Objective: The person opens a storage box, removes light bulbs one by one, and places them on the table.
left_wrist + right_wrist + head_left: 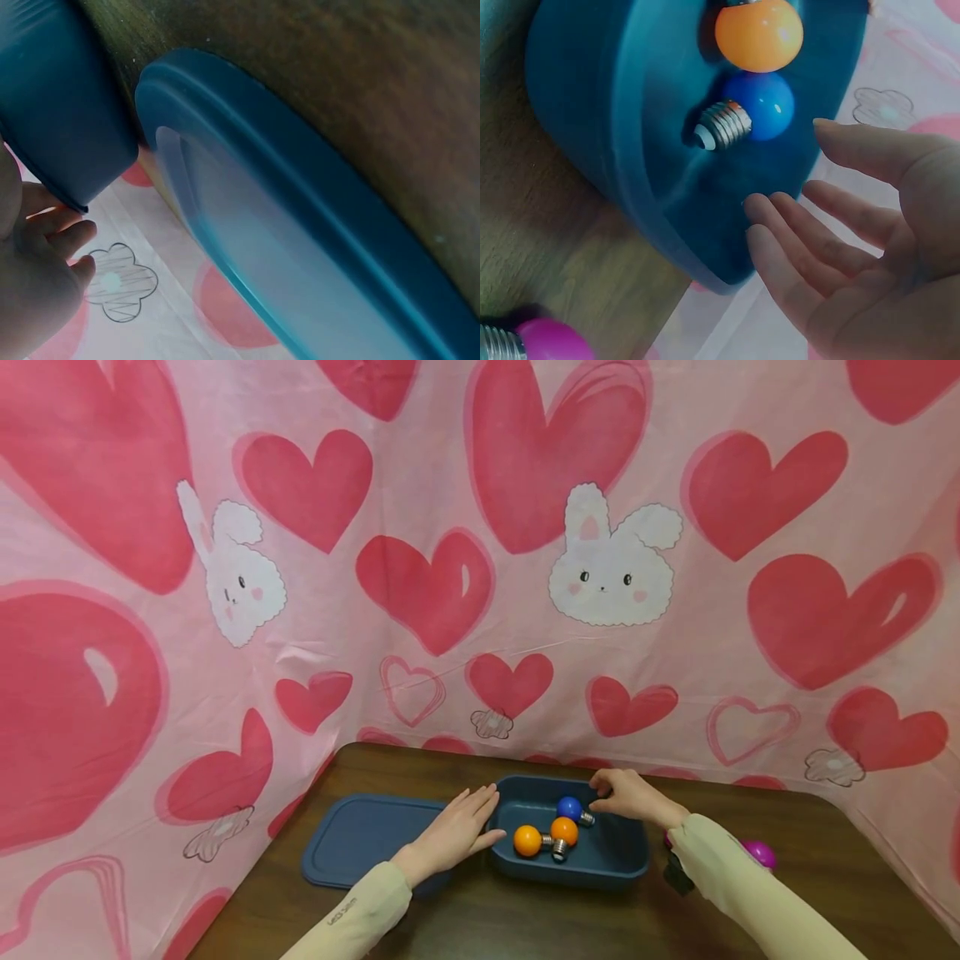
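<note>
In the head view a dark blue box [626, 875] stands on the table with three light bulbs lying inside. Two are orange, one bulb [527, 841] to the left and another bulb [564, 830] in the middle; behind them lies a blue bulb [569, 808]. My left hand [455, 829] rests at the box's left rim, fingers straight. Above the far right part of the box is my right hand [630, 795], nothing between its parted thumb and fingers. The right wrist view has the blue bulb [761, 106] near the thumb, its metal base pointing away from the hand.
A matching blue lid [367, 835] lies flat on the wooden table [480, 927], left of the box. Beyond my right sleeve sits a magenta bulb [760, 853], and a dark object [677, 875] shows beside that forearm. Pink heart-printed cloth [427, 693] hangs behind the table.
</note>
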Demonstrator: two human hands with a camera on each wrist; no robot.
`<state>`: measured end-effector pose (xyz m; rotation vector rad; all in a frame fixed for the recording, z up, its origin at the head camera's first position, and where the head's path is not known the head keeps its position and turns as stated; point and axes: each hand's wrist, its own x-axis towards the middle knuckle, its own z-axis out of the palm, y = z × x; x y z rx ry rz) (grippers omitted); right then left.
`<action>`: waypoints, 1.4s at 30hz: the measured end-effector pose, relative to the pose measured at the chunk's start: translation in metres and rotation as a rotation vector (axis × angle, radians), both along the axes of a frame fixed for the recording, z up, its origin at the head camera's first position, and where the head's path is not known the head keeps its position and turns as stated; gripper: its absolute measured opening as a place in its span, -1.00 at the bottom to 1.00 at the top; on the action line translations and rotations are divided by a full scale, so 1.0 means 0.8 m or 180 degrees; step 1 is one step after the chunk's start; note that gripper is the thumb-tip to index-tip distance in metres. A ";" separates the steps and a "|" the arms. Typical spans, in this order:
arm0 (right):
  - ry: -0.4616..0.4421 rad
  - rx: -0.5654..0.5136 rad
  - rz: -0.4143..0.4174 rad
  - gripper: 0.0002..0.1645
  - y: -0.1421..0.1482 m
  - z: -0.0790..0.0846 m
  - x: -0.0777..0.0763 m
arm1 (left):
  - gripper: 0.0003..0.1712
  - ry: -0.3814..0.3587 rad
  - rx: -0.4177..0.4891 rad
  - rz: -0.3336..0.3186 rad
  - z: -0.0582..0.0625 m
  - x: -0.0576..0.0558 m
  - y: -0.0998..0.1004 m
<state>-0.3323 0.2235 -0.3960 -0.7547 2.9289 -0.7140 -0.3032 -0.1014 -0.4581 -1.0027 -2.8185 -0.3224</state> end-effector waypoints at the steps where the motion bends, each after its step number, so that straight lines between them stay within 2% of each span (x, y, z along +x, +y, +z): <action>1: -0.0007 0.0022 0.0014 -0.56 -0.002 -0.001 -0.001 | -0.20 0.0007 0.0000 0.0003 0.000 0.000 0.000; 9: 0.0042 0.0230 0.0236 -0.57 -0.024 -0.004 -0.007 | -0.21 0.0006 0.0007 0.0021 -0.002 -0.001 0.000; 14: -0.0042 0.0315 0.0274 -0.58 -0.035 -0.004 -0.009 | -0.19 -0.0061 0.0012 0.0049 0.000 0.000 0.001; 20: -0.0287 0.0417 0.0236 -0.58 -0.043 -0.003 -0.009 | -0.19 -0.0121 0.0008 0.0084 0.001 0.002 0.001; 27: -0.0296 0.0548 0.0252 -0.57 -0.047 -0.005 -0.009 | -0.20 -0.0066 0.0006 0.0075 -0.001 0.001 0.000; 37: -0.0484 0.0684 0.0035 -0.48 -0.049 -0.009 -0.008 | -0.21 -0.0014 0.0030 0.0066 -0.005 -0.002 -0.001; 42: -0.0528 0.0746 0.0011 -0.51 -0.050 -0.015 -0.008 | -0.21 0.0017 -0.0002 0.0071 -0.007 -0.002 -0.001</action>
